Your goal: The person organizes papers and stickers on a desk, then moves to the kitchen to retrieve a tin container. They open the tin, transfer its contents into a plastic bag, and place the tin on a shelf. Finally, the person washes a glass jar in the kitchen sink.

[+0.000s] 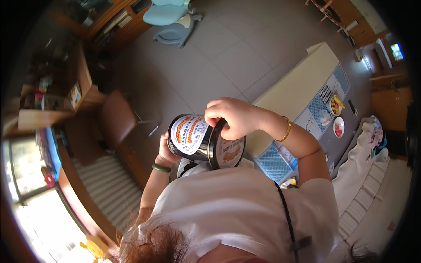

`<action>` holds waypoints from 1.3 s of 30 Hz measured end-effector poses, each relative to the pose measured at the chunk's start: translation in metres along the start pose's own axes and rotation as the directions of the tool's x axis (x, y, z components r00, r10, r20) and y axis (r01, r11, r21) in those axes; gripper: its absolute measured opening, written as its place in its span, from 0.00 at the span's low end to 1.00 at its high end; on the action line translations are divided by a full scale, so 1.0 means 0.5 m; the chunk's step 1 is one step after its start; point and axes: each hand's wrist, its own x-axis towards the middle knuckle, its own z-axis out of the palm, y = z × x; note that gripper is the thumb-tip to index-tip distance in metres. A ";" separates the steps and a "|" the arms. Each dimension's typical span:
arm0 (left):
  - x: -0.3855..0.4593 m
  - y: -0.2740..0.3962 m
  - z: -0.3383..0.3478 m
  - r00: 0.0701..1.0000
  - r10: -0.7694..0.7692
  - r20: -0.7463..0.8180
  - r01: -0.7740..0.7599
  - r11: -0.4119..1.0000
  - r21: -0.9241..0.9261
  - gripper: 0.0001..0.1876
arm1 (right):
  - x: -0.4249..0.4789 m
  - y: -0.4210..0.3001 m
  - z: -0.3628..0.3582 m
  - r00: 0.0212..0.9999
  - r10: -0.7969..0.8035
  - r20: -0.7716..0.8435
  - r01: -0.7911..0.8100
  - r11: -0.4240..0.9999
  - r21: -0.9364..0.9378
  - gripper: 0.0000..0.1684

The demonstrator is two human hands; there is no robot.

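Note:
Close to my chest lies a black round cookie tin (189,134), tilted on its side, with a white printed label around its wall. My left hand (167,149), with a green bangle on the wrist, holds the tin at its base end; most of its fingers are hidden behind the tin. At the other end, my right hand (232,115) grips the rim of the tin's lid (229,152) with curled fingers and thumb. The lid sits on the tin and bears a picture of cookies. A gold bracelet (286,130) circles my right wrist.
To the right stands a long table (296,80) with a bowl of fruit (335,107), a second white bowl (338,127) and a phone (352,107). A brown chair (118,116) and a wooden desk (84,79) are at left. Farther off is a light-blue swivel chair (166,13).

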 end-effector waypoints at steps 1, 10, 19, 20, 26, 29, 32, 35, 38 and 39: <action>0.035 0.049 -0.005 0.999 -0.036 -0.040 0.035 0.999 -0.026 0.44 | 0.031 0.012 -0.034 1.000 0.002 -0.023 -0.003 0.999 -0.046 0.09; 0.446 0.412 0.124 0.895 -0.445 0.035 0.440 0.893 0.097 0.44 | 0.181 0.177 -0.308 0.924 0.212 -0.318 -0.180 0.975 0.128 0.11; 1.061 0.661 0.726 0.760 -0.568 0.316 -0.511 -0.221 0.830 0.24 | 0.293 0.462 -0.762 0.884 0.102 -0.456 -0.115 0.993 0.000 0.11; 1.118 0.672 0.755 0.716 -0.622 0.317 -0.525 -0.180 0.832 0.24 | 0.295 0.471 -0.823 0.880 0.218 -0.422 -0.220 0.974 0.044 0.10; 1.504 0.760 0.790 0.662 -0.743 0.093 -0.026 0.101 0.995 0.23 | 0.273 0.594 -1.189 0.879 0.170 -0.445 -0.258 0.955 -0.145 0.09; 1.709 0.817 0.827 0.668 -0.742 0.059 0.100 0.167 0.981 0.23 | 0.249 0.667 -1.354 0.892 0.248 -0.379 -0.316 0.940 -0.129 0.10; 1.879 0.857 0.953 0.608 -0.756 0.243 0.054 0.344 0.937 0.23 | 0.201 0.799 -1.506 0.876 0.203 -0.437 -0.238 0.971 -0.028 0.12; 2.093 0.926 1.020 0.430 -0.794 0.430 0.074 0.506 0.860 0.26 | 0.096 0.841 -1.725 0.756 0.197 -0.624 -0.286 0.957 -0.044 0.12; 2.297 0.977 1.110 0.395 -0.785 0.477 -0.002 0.519 0.855 0.32 | -0.021 0.895 -1.850 0.356 0.281 -0.891 -0.418 0.901 0.117 0.22; 2.336 0.997 1.142 0.375 -0.795 0.477 0.070 0.537 0.840 0.32 | -0.040 0.927 -1.872 0.131 0.340 -0.931 -0.393 0.880 0.266 0.26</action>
